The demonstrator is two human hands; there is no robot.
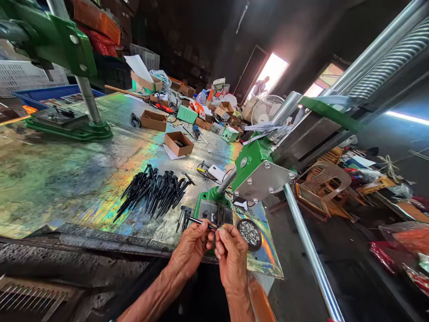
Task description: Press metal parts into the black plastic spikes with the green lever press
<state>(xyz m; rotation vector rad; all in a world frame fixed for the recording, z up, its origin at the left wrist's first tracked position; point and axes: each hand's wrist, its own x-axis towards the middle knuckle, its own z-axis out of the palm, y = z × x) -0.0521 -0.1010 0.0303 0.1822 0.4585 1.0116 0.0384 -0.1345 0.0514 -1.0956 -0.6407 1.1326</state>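
Observation:
Between thumb and fingers, my left hand (190,247) holds a slim black pointed stake (195,220) above the front of the table. My right hand (232,254) is closed in a pinch at the stake's other end; whatever small thing is in its fingertips is hidden. Just behind both hands is the green press base (207,197) with its metal plate. Several loose black stakes (182,217) lie left of this base, beside a large pile of black stakes (152,190). Right of my hands stands a round dark dish (239,223) with small silvery metal pins (250,232).
The green press head (253,172) and its steel column rise close on the right. A second green press (72,129) stands at far left. Small cardboard boxes (179,143) and clutter fill the table's back. A person (259,86) is near the bright doorway.

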